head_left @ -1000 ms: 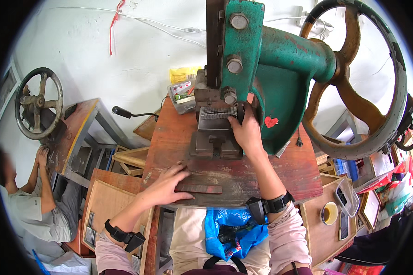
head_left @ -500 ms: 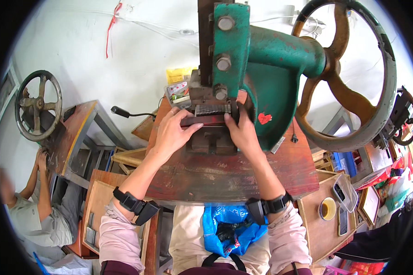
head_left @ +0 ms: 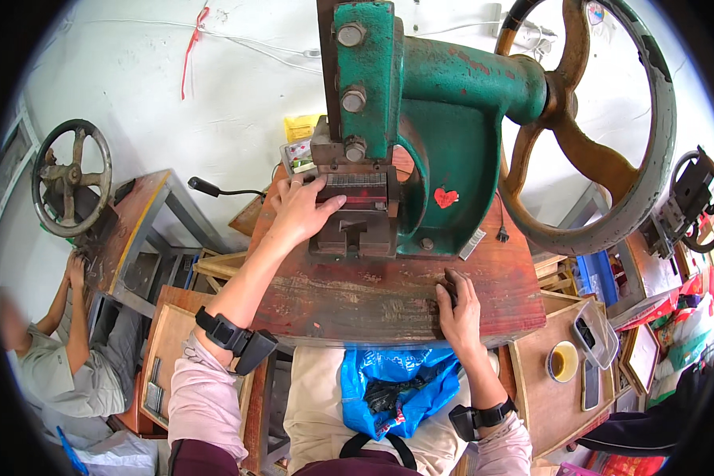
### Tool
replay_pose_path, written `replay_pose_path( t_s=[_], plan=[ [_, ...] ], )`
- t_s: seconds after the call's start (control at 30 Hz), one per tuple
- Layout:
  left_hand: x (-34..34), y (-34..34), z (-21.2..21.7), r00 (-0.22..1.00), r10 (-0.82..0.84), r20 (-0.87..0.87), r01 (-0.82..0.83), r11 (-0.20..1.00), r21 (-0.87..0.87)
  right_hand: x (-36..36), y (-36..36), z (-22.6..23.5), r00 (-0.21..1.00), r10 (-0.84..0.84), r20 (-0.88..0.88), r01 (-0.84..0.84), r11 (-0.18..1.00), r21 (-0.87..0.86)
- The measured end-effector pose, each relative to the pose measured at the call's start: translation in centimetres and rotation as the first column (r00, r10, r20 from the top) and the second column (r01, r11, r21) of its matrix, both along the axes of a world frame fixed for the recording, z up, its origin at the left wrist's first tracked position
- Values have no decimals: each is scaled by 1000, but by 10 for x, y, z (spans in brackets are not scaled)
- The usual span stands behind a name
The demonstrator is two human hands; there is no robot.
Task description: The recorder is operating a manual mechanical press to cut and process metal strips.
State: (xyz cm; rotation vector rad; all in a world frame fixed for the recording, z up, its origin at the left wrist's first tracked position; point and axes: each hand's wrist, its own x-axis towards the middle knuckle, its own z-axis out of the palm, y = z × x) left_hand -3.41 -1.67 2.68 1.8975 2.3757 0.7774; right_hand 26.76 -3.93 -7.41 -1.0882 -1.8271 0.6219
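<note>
Dark-red strip (head_left: 365,193) lies in the bed of the green press (head_left: 460,151), crosswise, just in front of a small gridded metal block (head_left: 355,181). The left hand (head_left: 297,213) is at its left end, thumb and forefinger partly apart and touching it; whether they pinch it firmly I cannot tell. On the right the strip's end comes close to the press frame, while the left side lies open to the hand, and a broad stretch of wood runs from the press base to the table's curved front edge. Near that edge, to the right, the right hand (head_left: 462,313) is loosely curled over the tabletop, well apart from the strip; I cannot tell if it has hold of anything. The wooden table (head_left: 349,305) is reddish, scuffed and darkened along its front. Below it a crinkled blue bag (head_left: 401,389) sits on the lap, with a shallow wooden tray (head_left: 543,389) at the right holding a cup (head_left: 563,361) of brown liquid. At the far left a co-worker (head_left: 75,365) sits by another wheeled machine; behind, a white wall carries thin cables. Chipped green paint covers the heavy casting, set with hexagonal bolts, and its round handwheel (head_left: 665,119) has wavy brown spokes.
</note>
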Motion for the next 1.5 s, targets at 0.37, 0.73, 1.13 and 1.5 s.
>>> replay_pose_path(
  t_s=[0.37, 0.73, 1.13, 1.5],
  plan=[
    [3, -3, 18, 964, 8, 266, 37, 986, -163, -4, -4, -4, 997, 8, 83, -18, 993, 118],
    [12, -4, 11, 997, 79, 7, -78, 990, -121, -6, -4, -7, 994, 1, 113, -15, 992, 128],
    [7, 0, 1, 987, 67, 147, -61, 997, -40, 6, -11, 18, 993, -76, 90, 54, 973, 226],
    [25, 1, -15, 938, 163, 307, -219, 963, 158, 107, 95, 418, 762, -583, 282, 478, 800, 362]
  ],
)
